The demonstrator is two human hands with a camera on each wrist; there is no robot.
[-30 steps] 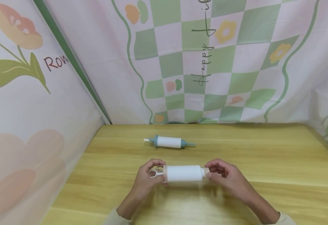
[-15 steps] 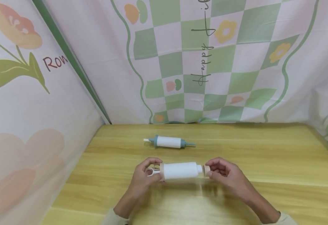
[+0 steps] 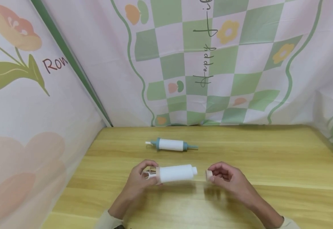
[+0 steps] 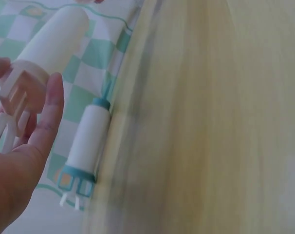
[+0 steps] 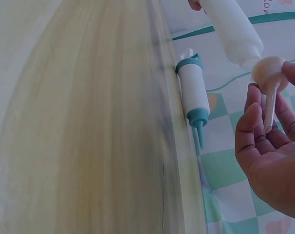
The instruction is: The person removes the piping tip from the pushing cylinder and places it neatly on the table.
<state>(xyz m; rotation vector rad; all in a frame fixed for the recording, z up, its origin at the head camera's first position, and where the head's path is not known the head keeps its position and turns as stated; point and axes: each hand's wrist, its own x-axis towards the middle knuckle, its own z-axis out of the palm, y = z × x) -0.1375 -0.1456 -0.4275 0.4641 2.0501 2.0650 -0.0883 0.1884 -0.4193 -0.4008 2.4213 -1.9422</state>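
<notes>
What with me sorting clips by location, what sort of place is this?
Probably a fabric-screened work corner: a wood-grained table, printed cloth hanging behind it, and a white bottle held over it.

White bottle (image 3: pixel 176 173), perhaps beige nozzle (image 5: pixel 269 78) apart

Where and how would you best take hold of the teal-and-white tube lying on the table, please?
Probably by its white barrel, pinching crosswise from above: the tube lies on its side, and that stretch is long and plain, whereas the nozzle is thin and the opposite end openwork.
</notes>
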